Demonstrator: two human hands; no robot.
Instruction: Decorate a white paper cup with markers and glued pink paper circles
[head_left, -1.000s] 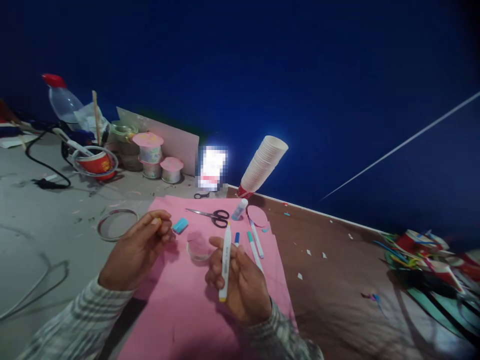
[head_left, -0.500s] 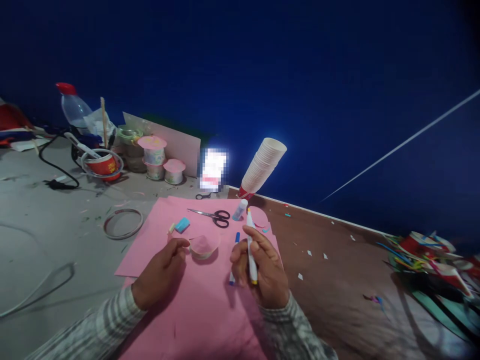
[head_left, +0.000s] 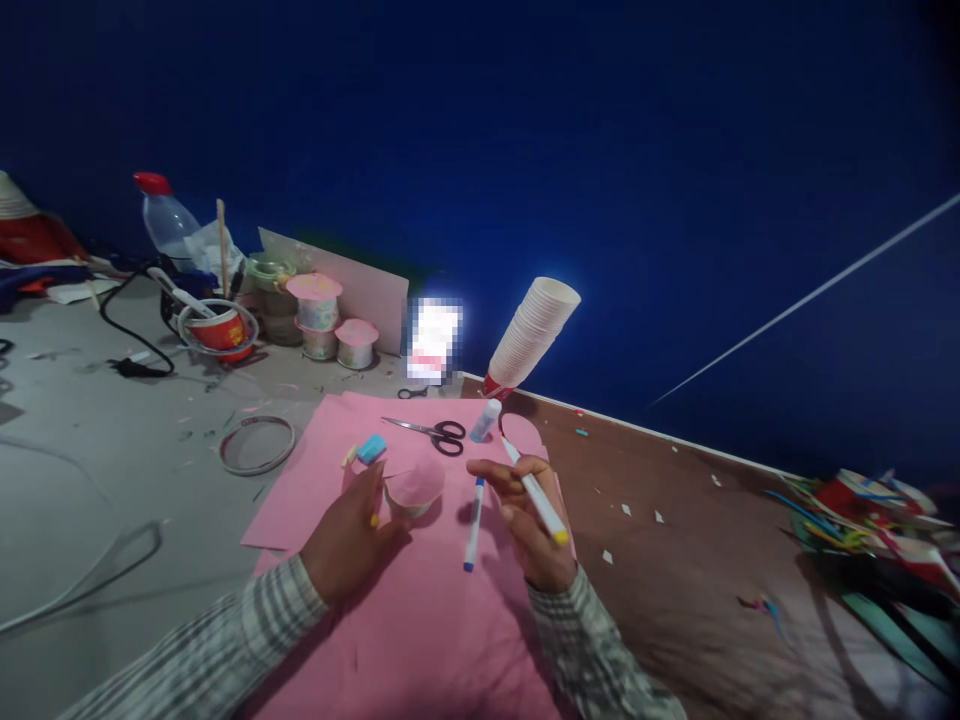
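My right hand (head_left: pixel 534 515) holds a white marker (head_left: pixel 538 494) with a yellow end, its narrow tip bare and pointing up and left. My left hand (head_left: pixel 352 535) is curled against the left side of a small cup (head_left: pixel 409 507) with a pink paper top (head_left: pixel 417 483). A bit of yellow, seemingly the marker's cap (head_left: pixel 374 520), shows between the left fingers. Between the hands a blue-ended marker (head_left: pixel 474 525) lies on pink paper (head_left: pixel 405 640). Beyond them are black-handled scissors (head_left: pixel 448 438), a glue stick (head_left: pixel 486 420) and a blue eraser-like block (head_left: pixel 371 448).
A tall leaning stack of paper cups (head_left: pixel 534 333) stands behind, near a bright blurred screen (head_left: pixel 435 340). To the left are a tape-like ring (head_left: pixel 258 446), small pink-topped pots (head_left: pixel 356 345), a red cup (head_left: pixel 217 330) with tools, and a bottle (head_left: pixel 166 225). Scraps and coloured strips (head_left: pixel 817 525) lie right.
My left hand has moved right, around the cup's side, and yellow now shows in its fingers. The marker in my right hand has tilted left, its yellow-topped end now a bare tip.
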